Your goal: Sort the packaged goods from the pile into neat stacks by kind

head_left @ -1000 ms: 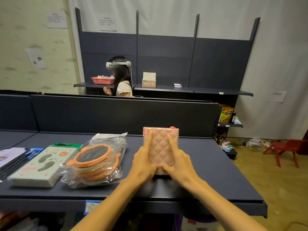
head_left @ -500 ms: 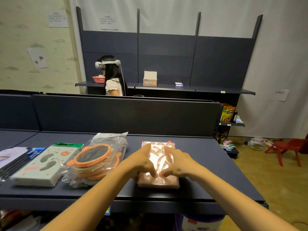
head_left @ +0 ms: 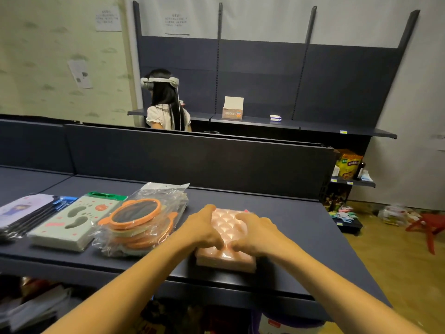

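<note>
Our pink packs (head_left: 228,239) now lie flat on the shelf (head_left: 301,227), left hand (head_left: 204,231) and right hand (head_left: 255,233) gripping them beside the plastic bag (head_left: 154,210) of orange mirrors (head_left: 136,213).

Glossy quilted pack (head_left: 227,227) (matt shelf (head_left: 301,227)).
</note>
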Demonstrator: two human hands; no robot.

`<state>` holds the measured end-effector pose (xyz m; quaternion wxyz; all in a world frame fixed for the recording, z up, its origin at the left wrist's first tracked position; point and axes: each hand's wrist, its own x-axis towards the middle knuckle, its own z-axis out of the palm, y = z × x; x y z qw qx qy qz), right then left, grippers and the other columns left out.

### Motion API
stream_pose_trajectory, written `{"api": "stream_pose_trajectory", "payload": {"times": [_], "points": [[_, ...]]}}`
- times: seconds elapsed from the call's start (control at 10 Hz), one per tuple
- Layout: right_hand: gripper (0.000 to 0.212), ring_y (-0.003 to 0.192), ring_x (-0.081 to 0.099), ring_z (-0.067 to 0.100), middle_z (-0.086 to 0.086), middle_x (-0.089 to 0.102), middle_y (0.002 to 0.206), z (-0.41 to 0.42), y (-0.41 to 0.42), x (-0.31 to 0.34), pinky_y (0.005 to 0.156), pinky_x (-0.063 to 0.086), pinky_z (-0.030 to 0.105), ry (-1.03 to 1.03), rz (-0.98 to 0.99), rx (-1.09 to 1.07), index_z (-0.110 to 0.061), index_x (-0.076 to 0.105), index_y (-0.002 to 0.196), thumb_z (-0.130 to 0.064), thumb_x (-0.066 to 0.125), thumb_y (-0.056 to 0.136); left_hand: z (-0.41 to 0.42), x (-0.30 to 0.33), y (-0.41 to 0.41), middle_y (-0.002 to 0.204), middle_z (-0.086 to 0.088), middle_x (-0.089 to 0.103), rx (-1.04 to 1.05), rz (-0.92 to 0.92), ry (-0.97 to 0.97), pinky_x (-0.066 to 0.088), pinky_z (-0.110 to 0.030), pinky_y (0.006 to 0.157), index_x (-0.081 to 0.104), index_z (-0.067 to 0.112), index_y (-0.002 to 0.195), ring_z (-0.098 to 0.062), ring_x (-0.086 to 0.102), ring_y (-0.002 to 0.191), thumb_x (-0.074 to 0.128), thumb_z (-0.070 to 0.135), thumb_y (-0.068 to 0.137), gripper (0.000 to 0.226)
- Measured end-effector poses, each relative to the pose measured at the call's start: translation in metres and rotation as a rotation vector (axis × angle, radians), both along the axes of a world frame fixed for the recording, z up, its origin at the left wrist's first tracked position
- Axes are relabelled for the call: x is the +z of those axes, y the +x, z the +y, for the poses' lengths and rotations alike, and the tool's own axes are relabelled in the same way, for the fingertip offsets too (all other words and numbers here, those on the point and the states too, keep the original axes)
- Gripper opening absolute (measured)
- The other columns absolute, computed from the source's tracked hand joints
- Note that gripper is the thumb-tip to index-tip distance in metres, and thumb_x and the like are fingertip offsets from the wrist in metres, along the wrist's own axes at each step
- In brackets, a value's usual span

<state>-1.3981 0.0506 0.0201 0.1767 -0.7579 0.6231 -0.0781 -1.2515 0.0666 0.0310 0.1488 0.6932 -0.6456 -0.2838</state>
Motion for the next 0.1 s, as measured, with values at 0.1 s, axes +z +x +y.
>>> {"api": "stream_pose_trajectory", "payload": {"times": [0.1], "points": [[0.065,0.119,0.051,0.029,0.004,0.053,0.135,-0.0043,0.0026,0.021,0.094,0.047,0.04,-0.075,0.058,0.041,-0.031,0.046,0.131,-0.05,0.068,0.074,0.0001,0.0057,-0.0048,0.141,-0.008,0.046,-0.005,-0.013,-0.174,0.044,-0.033,0.093,0.021,0.029,0.146,-0.026,0.049,0.122,0.075,0.014,0.072,0.092]]}}
